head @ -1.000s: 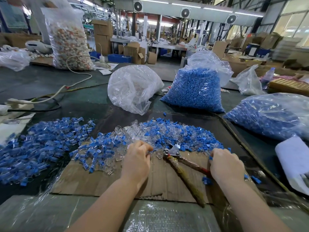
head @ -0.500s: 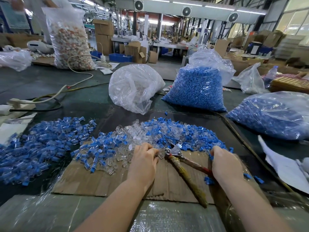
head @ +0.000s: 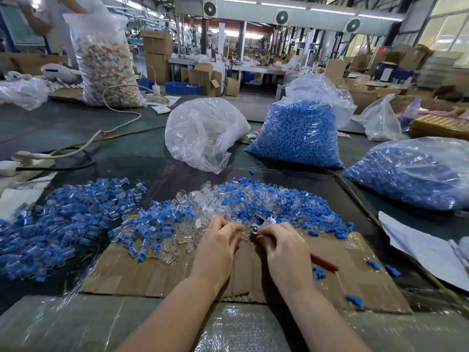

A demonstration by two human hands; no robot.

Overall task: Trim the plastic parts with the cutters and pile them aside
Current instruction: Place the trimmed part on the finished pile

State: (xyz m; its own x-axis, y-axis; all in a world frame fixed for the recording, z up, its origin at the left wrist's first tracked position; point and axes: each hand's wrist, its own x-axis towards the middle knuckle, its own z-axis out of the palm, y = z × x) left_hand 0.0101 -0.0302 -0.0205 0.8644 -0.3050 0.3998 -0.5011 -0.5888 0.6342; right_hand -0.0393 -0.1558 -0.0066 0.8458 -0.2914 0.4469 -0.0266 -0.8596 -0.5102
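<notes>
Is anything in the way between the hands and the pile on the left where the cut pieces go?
Nothing visible blocks it. From the left hand to the left pile there is only scattered plastic parts and cardboard.

Factory hall: overhead duct [head: 291, 8] with round fans [head: 281, 17]; strip lights [head: 286, 5]; large windows [head: 446, 29] at right; stacked cardboard boxes [head: 156, 54]; distant workbench [head: 228, 68]; dark green worktop [head: 63, 125].
</notes>
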